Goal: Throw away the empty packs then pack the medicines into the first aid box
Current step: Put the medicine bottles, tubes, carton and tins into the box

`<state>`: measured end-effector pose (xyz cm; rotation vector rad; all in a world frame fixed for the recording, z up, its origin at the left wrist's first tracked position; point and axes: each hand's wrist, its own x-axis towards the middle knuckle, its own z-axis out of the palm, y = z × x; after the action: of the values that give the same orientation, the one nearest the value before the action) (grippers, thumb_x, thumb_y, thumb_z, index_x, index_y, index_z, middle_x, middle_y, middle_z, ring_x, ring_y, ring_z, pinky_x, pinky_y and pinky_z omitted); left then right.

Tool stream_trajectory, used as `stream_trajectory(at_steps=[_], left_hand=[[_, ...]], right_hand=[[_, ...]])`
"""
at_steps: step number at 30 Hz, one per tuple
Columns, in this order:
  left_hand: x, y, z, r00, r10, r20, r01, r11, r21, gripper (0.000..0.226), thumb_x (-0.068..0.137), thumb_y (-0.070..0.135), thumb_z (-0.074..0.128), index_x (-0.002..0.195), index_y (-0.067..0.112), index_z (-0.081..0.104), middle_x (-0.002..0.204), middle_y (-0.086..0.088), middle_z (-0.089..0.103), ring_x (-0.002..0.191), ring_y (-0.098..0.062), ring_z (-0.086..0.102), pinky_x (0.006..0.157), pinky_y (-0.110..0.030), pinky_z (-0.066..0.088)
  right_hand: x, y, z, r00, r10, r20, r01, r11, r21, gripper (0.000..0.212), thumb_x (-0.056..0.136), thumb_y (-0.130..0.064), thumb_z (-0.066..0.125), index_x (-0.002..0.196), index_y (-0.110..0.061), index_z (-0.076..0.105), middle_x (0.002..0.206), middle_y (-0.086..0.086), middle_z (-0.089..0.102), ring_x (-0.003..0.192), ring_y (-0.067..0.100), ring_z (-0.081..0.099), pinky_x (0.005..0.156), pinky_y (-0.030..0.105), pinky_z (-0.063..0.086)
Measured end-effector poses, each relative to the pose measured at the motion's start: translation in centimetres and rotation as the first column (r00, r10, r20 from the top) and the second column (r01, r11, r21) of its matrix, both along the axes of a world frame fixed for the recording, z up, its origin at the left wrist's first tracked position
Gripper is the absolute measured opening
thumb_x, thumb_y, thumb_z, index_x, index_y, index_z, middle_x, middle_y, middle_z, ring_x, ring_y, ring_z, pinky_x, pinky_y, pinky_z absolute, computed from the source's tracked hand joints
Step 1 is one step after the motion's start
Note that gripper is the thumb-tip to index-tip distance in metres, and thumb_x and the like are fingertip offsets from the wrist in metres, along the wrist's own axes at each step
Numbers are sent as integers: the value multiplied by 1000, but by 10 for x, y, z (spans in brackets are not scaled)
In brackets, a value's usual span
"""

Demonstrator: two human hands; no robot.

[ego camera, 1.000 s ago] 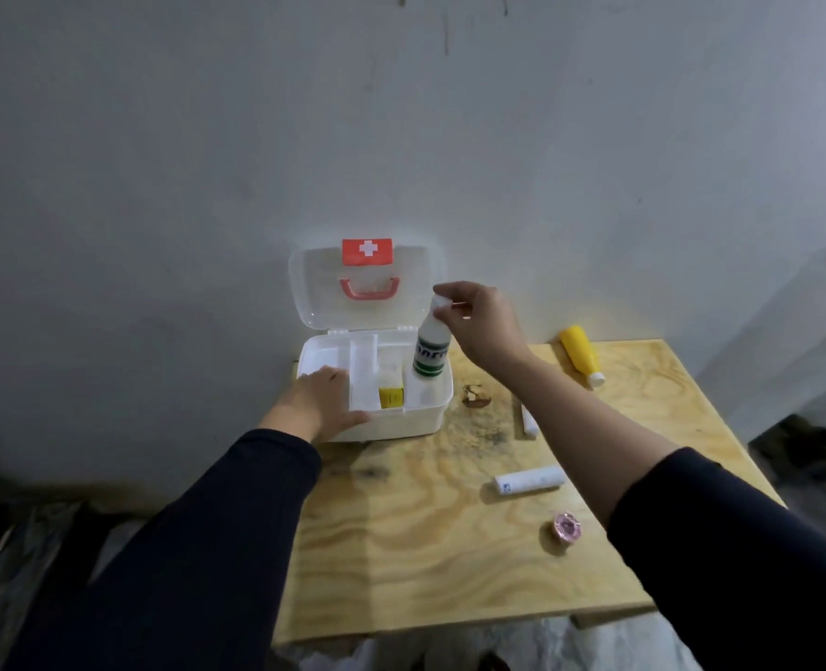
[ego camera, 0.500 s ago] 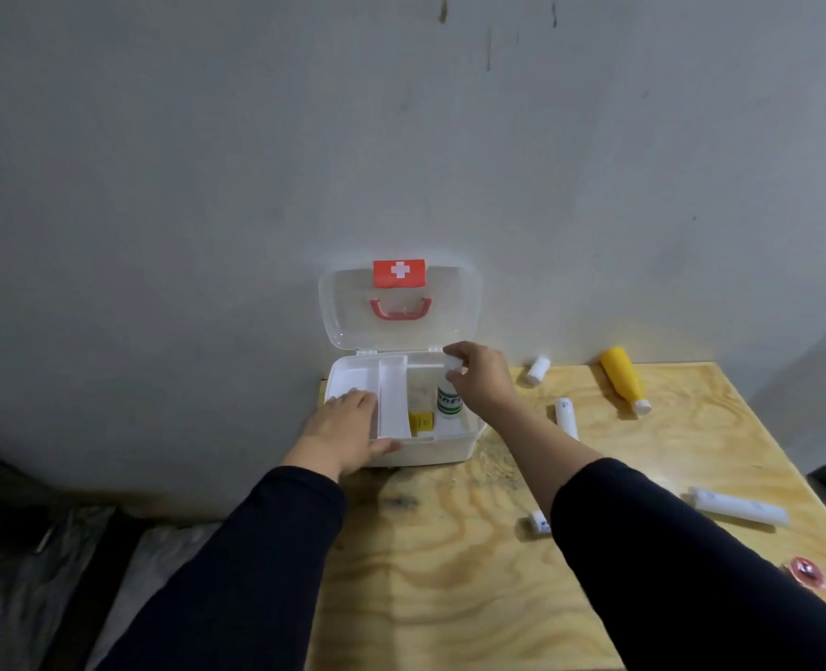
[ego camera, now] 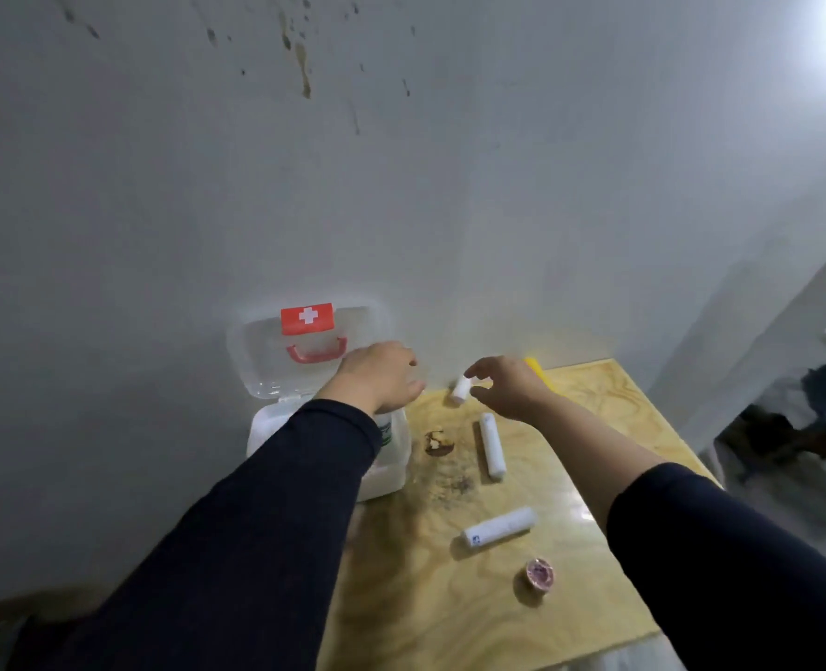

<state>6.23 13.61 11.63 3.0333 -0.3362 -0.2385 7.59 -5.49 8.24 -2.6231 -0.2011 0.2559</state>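
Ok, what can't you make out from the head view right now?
- First aid box interior: hidden by the left hand and sleeve.
- Yellow bottle: mostly behind the right hand.
- Small white tube: whether the open right hand touches it is unclear.
- Lettering on the nearest tube: too small.

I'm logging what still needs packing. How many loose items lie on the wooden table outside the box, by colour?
White: 3 - small white tube by the right hand, long white tube, white labelled tube
Yellow: 1 - yellow bottle, mostly hidden
Pink: 1 - small round pink tin
Total: 5
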Motion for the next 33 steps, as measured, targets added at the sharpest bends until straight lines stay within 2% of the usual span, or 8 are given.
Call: stream_trajectory(at_steps=[4,6,9,16,20,27,30,33], left_hand=[[18,-55,-15,996,-52,-69,52,999,-2,45,92,46,48,126,19,60,130,-2,61,118,-27,58,93,-38,48],[24,-79,-24,993,-71,-97,72,997,8,45,93,46,47,129,20,58,131,-2,60,118,-27,57,90,-37,46],[33,-109,-39,985,-62,-160,64,998,3,49,94,43,48,138,22,53,138,0,56,125,-24,54,96,-37,46],[55,-149,-70,972,2,-233,3,1000,23,44,94,43,45,128,19,59,131,0,60,119,-25,56,91,-35,46],[59,-158,-90,955,59,-292,-62,998,-3,43,95,43,46,129,19,59,127,1,62,120,-21,54,86,-32,42],[55,-163,-98,946,90,-312,-71,995,69,45,97,43,43,132,17,57,128,-1,62,118,-22,57,89,-34,40],[53,-165,-92,943,111,-314,-97,994,58,46,98,42,44,135,18,54,131,1,61,121,-21,56,88,-32,41],[52,-167,-86,944,130,-304,-137,991,0,45,97,41,44,134,18,56,132,2,61,126,-20,51,89,-32,43]], right_hand=[[7,-58,-2,994,-110,-15,110,994,-1,32,89,-16,57,120,-14,64,123,8,66,110,26,63,86,29,49],[11,-84,-7,987,-156,-39,156,988,-2,32,89,-16,57,121,-13,63,122,9,66,108,27,64,80,26,46],[22,-117,-23,977,-200,-74,197,980,-42,34,89,-16,58,123,-15,62,124,10,64,114,25,59,90,29,46],[48,-136,-77,960,-244,-135,247,969,4,48,85,-26,66,129,-12,51,120,15,63,107,30,62,85,33,50],[59,-124,-104,946,-303,-111,316,940,130,46,83,-20,66,123,-8,47,117,15,60,103,33,59,75,33,45],[66,-123,-119,920,-387,-70,392,894,216,37,83,-8,60,118,-9,49,115,13,58,100,34,58,81,41,50],[70,-131,-109,905,-423,30,401,876,270,34,84,-6,59,118,-9,56,116,11,62,107,30,58,87,37,48],[77,-135,-91,915,-385,121,332,889,315,31,86,-11,59,117,-14,60,115,8,64,107,25,59,83,29,46]])
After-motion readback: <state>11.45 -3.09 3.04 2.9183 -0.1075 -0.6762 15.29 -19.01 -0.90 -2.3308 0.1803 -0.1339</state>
